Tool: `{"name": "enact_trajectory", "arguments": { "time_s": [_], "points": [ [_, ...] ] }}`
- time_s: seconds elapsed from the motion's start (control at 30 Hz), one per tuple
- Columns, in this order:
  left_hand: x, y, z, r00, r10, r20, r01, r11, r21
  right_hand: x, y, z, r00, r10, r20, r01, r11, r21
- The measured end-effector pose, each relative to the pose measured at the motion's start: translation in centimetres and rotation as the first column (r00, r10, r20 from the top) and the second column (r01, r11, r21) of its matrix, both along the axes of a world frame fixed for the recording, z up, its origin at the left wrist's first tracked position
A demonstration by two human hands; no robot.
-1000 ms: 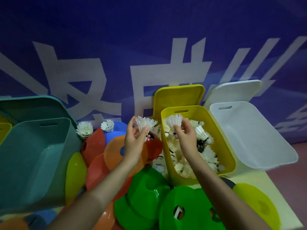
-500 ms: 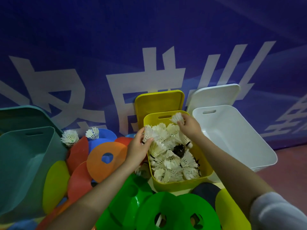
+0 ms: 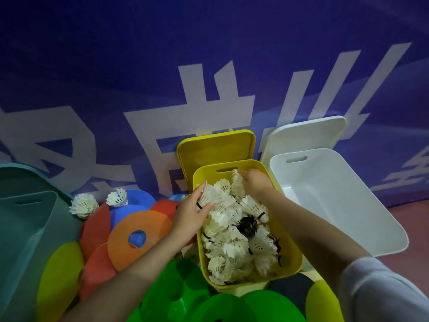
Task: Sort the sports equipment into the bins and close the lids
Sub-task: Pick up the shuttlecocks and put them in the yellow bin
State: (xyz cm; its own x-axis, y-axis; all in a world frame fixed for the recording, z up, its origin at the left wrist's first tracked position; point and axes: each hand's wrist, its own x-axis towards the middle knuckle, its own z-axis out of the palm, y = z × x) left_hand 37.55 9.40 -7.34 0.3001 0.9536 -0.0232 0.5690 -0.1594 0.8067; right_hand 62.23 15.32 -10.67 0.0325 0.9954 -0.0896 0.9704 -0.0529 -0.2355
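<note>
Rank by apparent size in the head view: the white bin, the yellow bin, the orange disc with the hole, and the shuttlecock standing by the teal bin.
1. white bin
2. yellow bin, though it sits nearer the camera, so the real gap is unsure
3. orange disc
4. shuttlecock

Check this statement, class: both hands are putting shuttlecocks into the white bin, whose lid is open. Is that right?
Not quite. The head view shows the left hand and right hand putting shuttlecocks into the yellow bin, whose lid is open. The white bin holds none.
</note>
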Motion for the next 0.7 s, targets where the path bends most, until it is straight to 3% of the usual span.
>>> {"name": "enact_trajectory", "arguments": {
  "time_s": [0.13, 0.27, 0.37, 0.43, 0.5, 0.63, 0.7],
  "points": [
    [0.3, -0.1, -0.3, 1.0, -0.02, -0.01, 0.019, 1.0, -0.014, 0.4, 0.2, 0.4, 0.994, 0.018, -0.109, -0.033, 0.99, -0.14],
    [-0.3, -1.9, 1.2, 0.993, -0.1, 0.069, 0.1, 0.995, 0.002, -0.1, -2.1, 1.7, 0.938, -0.099, -0.331, 0.152, 0.979, 0.138],
    [-1.3, -4.3, 2.1, 0.974, -0.168, -0.154, 0.178, 0.983, 0.054, -0.8, -5.1, 2.6, 0.873, -0.135, -0.468, 0.256, 0.945, 0.205],
    [-1.6, -6.1, 2.2, 0.903, -0.174, -0.393, 0.233, 0.966, 0.108, -1.4, -7.4, 2.6, 0.865, -0.117, -0.488, 0.25, 0.944, 0.217],
    [-1.6, -7.8, 1.9, 0.838, -0.143, -0.527, 0.25, 0.959, 0.137, -2.0, -10.1, 2.5, 0.882, -0.076, -0.465, 0.201, 0.953, 0.225],
    [-1.3, -9.5, 0.7, 0.778, -0.116, -0.618, 0.275, 0.947, 0.169, -3.2, -14.8, 2.6, 0.902, -0.041, -0.429, 0.145, 0.966, 0.213],
    [-1.2, -9.8, 0.4, 0.806, -0.112, -0.581, 0.257, 0.951, 0.174, -3.7, -16.4, 2.2, 0.92, -0.027, -0.391, 0.104, 0.979, 0.177]
  ]
}}
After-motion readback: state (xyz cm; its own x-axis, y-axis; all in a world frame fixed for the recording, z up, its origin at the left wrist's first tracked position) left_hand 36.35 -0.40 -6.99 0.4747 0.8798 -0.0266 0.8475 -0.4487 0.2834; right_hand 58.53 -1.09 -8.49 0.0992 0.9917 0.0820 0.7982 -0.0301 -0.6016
